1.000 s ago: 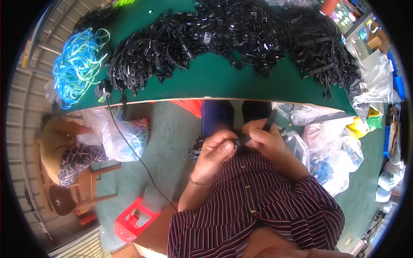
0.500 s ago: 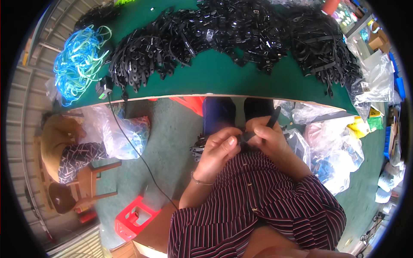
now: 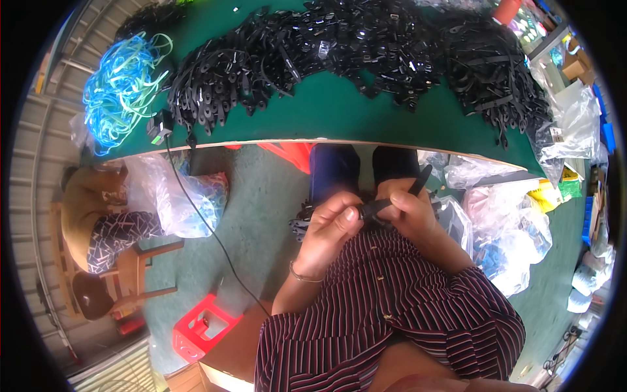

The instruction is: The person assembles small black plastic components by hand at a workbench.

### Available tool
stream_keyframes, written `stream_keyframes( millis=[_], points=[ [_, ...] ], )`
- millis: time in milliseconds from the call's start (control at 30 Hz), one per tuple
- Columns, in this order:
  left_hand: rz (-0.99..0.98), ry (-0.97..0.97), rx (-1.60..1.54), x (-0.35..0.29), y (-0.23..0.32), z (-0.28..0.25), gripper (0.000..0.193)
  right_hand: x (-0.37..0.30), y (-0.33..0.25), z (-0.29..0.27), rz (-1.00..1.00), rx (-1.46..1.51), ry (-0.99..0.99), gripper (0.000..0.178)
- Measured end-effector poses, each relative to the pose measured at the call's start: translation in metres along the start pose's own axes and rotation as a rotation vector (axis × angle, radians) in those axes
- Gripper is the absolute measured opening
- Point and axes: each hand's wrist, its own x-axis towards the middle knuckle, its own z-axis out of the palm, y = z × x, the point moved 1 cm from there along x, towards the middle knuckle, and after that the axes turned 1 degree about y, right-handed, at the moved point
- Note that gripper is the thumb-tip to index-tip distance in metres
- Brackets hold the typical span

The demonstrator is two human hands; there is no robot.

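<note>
My left hand [image 3: 332,228] and my right hand [image 3: 405,209] meet over my lap, below the table's edge. Both pinch one black strap [image 3: 392,196]: the left thumb and fingers grip its lower end, the right hand holds it further up, and its free end sticks out up and to the right. A small bunch of black pieces [image 3: 302,222] lies in my lap just left of my left hand. On the green table [image 3: 326,121] beyond my knees lies a big heap of black straps [image 3: 353,46].
A bundle of blue and green cords [image 3: 121,81] lies at the table's left end. A black cable [image 3: 196,202] hangs from a small box at the table edge. Clear plastic bags [image 3: 503,222] crowd the floor at right; a red stool [image 3: 199,326] and wooden furniture [image 3: 104,261] stand at left.
My hands have shifted slightly on the black strap; its free end now points further up to the right. The rest is unchanged.
</note>
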Motion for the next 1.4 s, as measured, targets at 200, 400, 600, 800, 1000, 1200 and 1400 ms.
stream_keyframes(
  millis=[200,400,600,800,1000,1200,1400],
  points=[
    [0.053,0.074,-0.068,0.003,-0.003,-0.009,0.027,-0.001,-0.004,0.000,0.014,-0.131,0.017,0.030],
    [0.088,0.142,-0.532,0.011,-0.013,-0.010,0.026,0.007,-0.014,0.001,-0.069,-0.559,-0.038,0.025],
    [0.290,0.071,-0.228,0.019,0.010,-0.011,0.028,0.016,-0.012,0.003,-0.161,-0.927,0.007,0.013],
    [0.167,0.132,0.419,0.008,0.029,0.010,0.031,0.024,-0.009,0.006,-0.386,-1.309,-0.030,0.011],
    [0.327,0.177,0.826,0.013,0.016,0.002,0.023,0.027,-0.010,0.008,-0.345,-1.304,-0.112,0.018],
    [0.288,0.067,0.292,0.008,0.012,-0.005,0.027,0.018,-0.018,0.001,-0.033,-0.596,-0.214,0.011],
    [0.170,-0.018,0.105,0.010,0.003,-0.006,0.036,0.019,-0.014,0.007,0.226,-0.263,-0.149,0.013]
  ],
)
